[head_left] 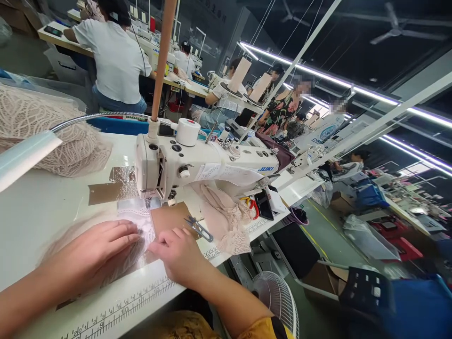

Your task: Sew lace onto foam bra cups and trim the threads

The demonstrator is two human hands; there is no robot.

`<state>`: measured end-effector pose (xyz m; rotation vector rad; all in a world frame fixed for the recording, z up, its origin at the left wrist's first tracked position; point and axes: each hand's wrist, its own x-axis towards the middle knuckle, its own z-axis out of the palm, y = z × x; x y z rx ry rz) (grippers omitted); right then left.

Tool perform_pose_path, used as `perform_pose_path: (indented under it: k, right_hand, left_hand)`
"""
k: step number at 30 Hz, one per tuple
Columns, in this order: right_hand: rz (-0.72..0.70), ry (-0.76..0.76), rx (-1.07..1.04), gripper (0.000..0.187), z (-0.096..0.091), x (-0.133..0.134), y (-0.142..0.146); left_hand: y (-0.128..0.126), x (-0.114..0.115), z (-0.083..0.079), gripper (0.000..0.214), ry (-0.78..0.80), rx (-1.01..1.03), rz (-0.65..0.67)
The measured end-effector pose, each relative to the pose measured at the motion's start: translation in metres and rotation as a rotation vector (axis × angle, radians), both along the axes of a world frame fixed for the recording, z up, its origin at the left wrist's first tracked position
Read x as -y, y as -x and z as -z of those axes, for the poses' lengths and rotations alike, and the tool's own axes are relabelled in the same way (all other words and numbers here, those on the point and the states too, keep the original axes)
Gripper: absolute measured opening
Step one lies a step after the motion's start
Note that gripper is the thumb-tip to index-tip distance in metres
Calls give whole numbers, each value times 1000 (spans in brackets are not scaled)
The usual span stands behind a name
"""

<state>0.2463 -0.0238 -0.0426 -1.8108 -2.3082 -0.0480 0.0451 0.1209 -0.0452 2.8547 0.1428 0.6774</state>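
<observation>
A white sewing machine (212, 165) stands on the white table (38, 212). In front of its needle lies a small white lace piece (139, 221). My left hand (95, 247) lies flat on sheer fabric beside that piece, fingers stretched out toward it. Just right of it, my right hand (178, 252) has its fingers curled and pinched at the lace's edge. Small thread snips (198, 228) lie on the table right behind my right hand.
A heap of beige lace (42, 132) sits at the table's left, more beige lace (222, 219) under the machine's arm. A lamp (24, 157) reaches in from the left. A fan (277, 299) stands below the table edge. Other people sew at benches behind.
</observation>
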Motion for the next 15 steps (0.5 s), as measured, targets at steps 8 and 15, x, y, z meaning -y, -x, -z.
perform_pose_path:
  k: [8,15]
  right_hand:
    - [-3,-26,-87,37,1,3,-1]
    - [-45,-39,-133,37,2,1,-3]
  left_hand:
    - [-7,11,-9,28,42,-115,5]
    - [-9,11,-14,25,-9,-224,-17]
